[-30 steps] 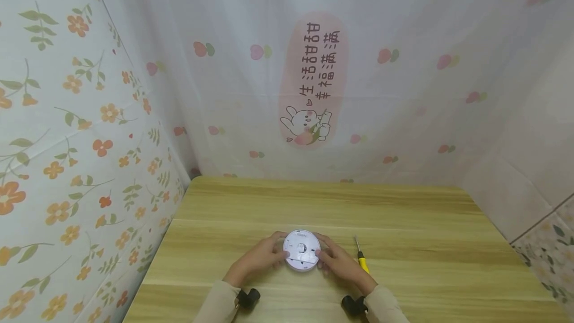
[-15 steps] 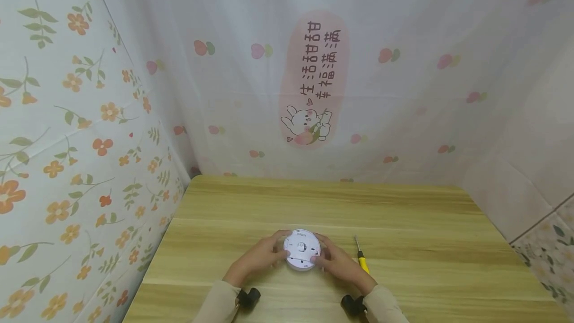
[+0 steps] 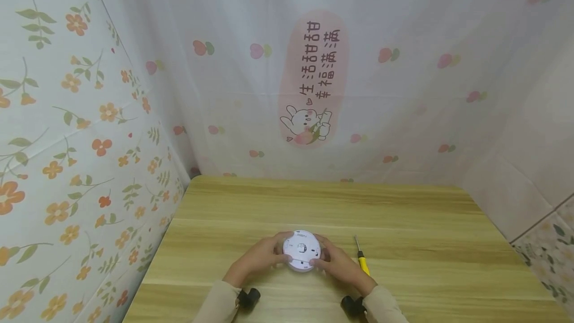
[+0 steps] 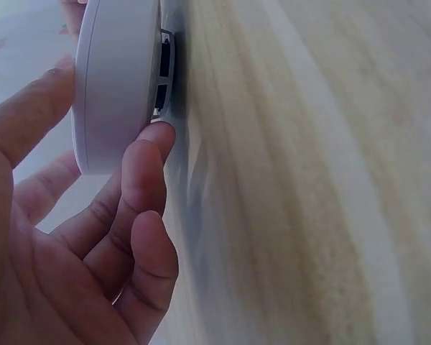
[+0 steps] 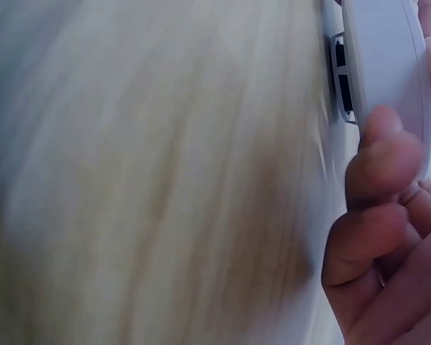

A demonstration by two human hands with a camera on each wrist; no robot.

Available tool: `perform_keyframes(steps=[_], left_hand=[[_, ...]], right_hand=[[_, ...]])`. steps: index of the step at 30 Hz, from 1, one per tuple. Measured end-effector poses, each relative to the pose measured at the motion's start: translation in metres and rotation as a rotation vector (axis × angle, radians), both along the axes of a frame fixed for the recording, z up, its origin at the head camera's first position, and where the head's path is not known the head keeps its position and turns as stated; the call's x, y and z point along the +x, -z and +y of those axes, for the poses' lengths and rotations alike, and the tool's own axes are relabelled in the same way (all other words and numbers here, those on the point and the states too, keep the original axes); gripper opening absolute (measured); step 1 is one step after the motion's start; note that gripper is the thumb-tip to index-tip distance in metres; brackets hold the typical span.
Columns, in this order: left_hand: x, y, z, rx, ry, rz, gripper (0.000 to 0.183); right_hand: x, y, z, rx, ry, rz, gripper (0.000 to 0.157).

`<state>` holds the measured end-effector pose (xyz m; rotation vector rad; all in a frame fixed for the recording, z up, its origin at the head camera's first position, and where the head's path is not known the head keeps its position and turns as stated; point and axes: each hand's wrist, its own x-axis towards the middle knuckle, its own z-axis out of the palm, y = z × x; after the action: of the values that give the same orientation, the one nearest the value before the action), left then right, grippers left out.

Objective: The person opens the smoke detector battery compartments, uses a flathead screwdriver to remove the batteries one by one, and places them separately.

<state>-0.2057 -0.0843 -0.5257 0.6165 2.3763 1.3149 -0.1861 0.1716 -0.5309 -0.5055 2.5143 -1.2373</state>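
Between both hands is a round white smoke detector (image 3: 302, 248), its flat, printed back facing up. Its underside has a raised part with dark slots, seen in the left wrist view, where the white side wall (image 4: 118, 79) stands close above the tabletop. My left hand (image 3: 262, 257) grips the left edge, thumb on the back's near part and fingers curled beneath. From the opposite side my right hand (image 3: 338, 264) holds the rim likewise. In the right wrist view, curled fingers (image 5: 381, 169) touch the detector's side (image 5: 388, 65).
A screwdriver (image 3: 362, 259) with a yellow and black handle lies right of the right hand, partly hidden by the forearm. The wooden table (image 3: 233, 203) meets a printed curtain (image 3: 242, 128) behind and a floral one (image 3: 89, 173) at left.
Both thumbs have slid toward the near edge of the smoke detector's back, the right one also a little leftward. The detector has stayed almost in place; the screwdriver has not moved.
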Motion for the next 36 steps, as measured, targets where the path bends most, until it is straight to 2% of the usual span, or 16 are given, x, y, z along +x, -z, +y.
perform_keyframes(steps=[5,19,25,32,36], left_hand=[[0.0002,-0.0003,-0.0008,-0.001,-0.011,-0.011,0.064],[-0.0047,0.004,-0.0027,-0.029,-0.023,0.021,0.066],[-0.0063,0.0012,-0.0026,-0.086,-0.03,0.036,0.064],[-0.0071,0.0028,0.0,-0.155,-0.036,0.091,0.064],[-0.0068,0.0033,0.0004,-0.165,-0.038,0.081,0.065]], right_hand=[[-0.0001,-0.0003,-0.0019,-0.003,0.016,-0.003,0.075],[-0.0012,-0.0022,-0.0037,0.031,0.022,0.001,0.071],[-0.0029,-0.0037,-0.0019,0.028,-0.003,0.037,0.068],[-0.0022,-0.0015,0.0006,0.028,-0.006,0.09,0.064],[-0.0013,0.0005,0.0006,0.019,-0.012,0.099,0.063]])
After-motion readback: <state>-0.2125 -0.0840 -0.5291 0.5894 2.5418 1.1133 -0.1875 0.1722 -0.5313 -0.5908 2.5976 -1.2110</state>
